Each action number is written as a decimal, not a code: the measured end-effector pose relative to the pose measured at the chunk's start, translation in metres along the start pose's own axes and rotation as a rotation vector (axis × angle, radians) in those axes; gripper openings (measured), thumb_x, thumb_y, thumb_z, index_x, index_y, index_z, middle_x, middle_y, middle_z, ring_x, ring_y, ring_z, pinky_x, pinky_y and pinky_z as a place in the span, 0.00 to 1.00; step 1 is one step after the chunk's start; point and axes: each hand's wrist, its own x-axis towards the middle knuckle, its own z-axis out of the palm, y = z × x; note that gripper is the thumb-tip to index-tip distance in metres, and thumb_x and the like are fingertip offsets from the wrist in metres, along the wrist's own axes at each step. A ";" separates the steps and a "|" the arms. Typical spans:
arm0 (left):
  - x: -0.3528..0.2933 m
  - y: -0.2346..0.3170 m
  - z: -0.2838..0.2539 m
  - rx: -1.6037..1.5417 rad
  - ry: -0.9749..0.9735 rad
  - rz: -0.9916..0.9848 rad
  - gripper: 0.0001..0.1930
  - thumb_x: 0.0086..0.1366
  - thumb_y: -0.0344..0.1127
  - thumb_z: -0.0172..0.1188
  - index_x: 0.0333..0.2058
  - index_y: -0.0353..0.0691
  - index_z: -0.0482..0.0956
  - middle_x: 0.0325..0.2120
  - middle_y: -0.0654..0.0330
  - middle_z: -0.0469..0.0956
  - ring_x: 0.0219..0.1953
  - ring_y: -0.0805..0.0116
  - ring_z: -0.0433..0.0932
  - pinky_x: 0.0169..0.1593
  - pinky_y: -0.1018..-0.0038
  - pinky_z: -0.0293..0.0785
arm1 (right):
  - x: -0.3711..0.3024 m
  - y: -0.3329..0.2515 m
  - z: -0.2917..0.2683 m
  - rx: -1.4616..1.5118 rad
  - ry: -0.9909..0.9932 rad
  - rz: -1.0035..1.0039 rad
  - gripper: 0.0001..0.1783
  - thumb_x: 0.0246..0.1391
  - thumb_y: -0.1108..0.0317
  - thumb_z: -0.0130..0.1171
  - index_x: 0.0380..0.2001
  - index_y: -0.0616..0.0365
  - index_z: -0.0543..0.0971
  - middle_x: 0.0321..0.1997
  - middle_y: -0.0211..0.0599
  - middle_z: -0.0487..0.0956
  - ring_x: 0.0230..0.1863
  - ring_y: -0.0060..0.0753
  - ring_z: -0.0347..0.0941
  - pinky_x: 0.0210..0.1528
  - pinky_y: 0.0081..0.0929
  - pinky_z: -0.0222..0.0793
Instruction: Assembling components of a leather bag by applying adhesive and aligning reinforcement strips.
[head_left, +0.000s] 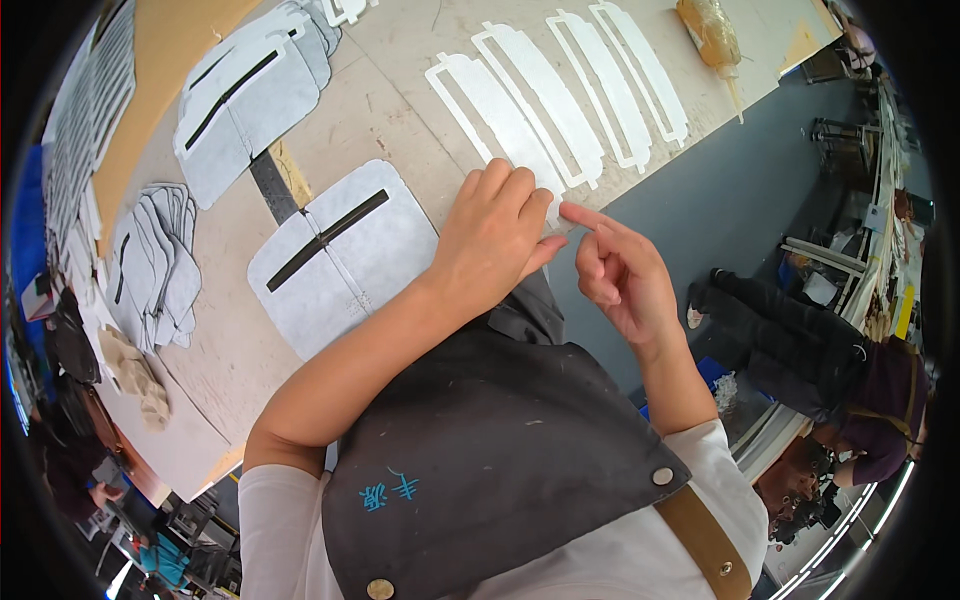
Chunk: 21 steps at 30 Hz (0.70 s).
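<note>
Several flat white slotted pieces lie slanted in a row at the table's far right; the nearest white slotted piece (500,107) reaches down to my hands. My left hand (495,235) is closed over its near end at the table edge, fingers curled and thumb bent; the exact grip is partly hidden. Beside it, my right hand (625,270) points its index finger at the piece's end, seeming to touch it, with its other fingers loosely bent and nothing visible in them. Left of my left forearm lies a light grey rounded panel (385,245) with a black strip across it.
More grey panels (215,165) overlap at the far left, with another loose pile (165,265) nearer. A squeeze bottle of yellowish-brown stuff (712,38) lies near the table's right edge. A crumpled beige cloth (135,375) is at the left. Another person (880,410) is at the right.
</note>
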 end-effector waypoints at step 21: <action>-0.036 -0.001 -0.100 -0.400 0.655 -0.314 0.06 0.54 0.20 0.62 0.30 0.35 0.76 0.29 0.64 0.68 0.32 0.73 0.62 0.38 0.80 0.59 | 0.041 -0.020 0.043 -0.563 0.146 -0.667 0.23 0.56 0.71 0.60 0.55 0.63 0.72 0.40 0.27 0.74 0.38 0.16 0.67 0.46 0.17 0.63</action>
